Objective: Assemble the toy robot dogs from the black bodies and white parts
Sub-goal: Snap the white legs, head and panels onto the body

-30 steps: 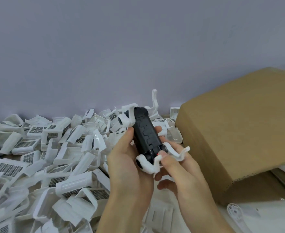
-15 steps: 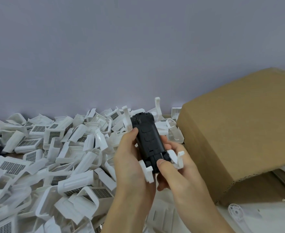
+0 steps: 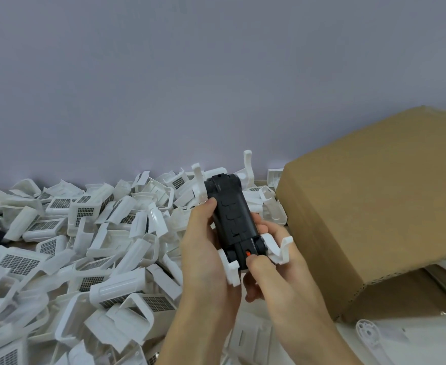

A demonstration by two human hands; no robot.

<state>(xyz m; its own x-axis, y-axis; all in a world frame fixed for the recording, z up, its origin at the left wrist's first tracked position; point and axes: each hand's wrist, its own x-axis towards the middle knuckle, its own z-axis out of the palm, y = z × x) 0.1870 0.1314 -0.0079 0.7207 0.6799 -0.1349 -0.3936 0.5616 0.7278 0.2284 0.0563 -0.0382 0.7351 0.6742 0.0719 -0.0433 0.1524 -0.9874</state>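
You hold the black body above the pile of white parts, left hand curled round its side and right hand pinching its near end, where too much thumb pressure could pop the white legs loose.

Soft, even light fills the scene with no hard glare; the wall reads a flat grey-lilac that darkens a little toward the upper corners. Shadows are faint and diffuse, deepest under the tilted cardboard box and in the gaps of the pile of white parts. The wide lens bows the edges, the white plastic runs close to overexposed so its detail thins out, and the nearest forearms at the bottom edge look slightly soft.
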